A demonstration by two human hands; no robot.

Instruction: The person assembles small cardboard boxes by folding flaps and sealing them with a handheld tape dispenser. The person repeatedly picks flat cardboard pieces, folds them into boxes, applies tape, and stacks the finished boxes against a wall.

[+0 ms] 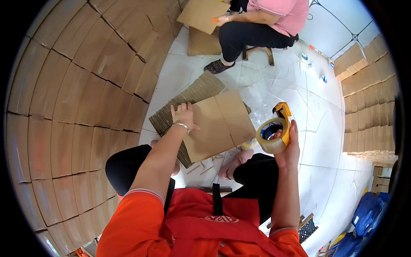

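My left hand [184,118] lies with its fingers spread on the left edge of a flat brown cardboard box [216,126]. Under that box is a stack of corrugated cardboard [199,91], its ridged edges fanned out toward the far side and the left. My right hand [287,147] grips a yellow tape dispenser [285,112] fitted with a wide roll of clear packing tape [274,144]. The dispenser is held up to the right of the box, apart from it. Part of my right hand is hidden behind the roll.
A wall of stacked cartons [77,98] rises on the left; more cardboard stacks [370,103] stand at right. Ahead, a co-worker in a pink shirt [278,15] sits on a stool, holding a cardboard sheet [201,13]. Tape rolls [323,79] and scraps [207,170] lie on the tiles.
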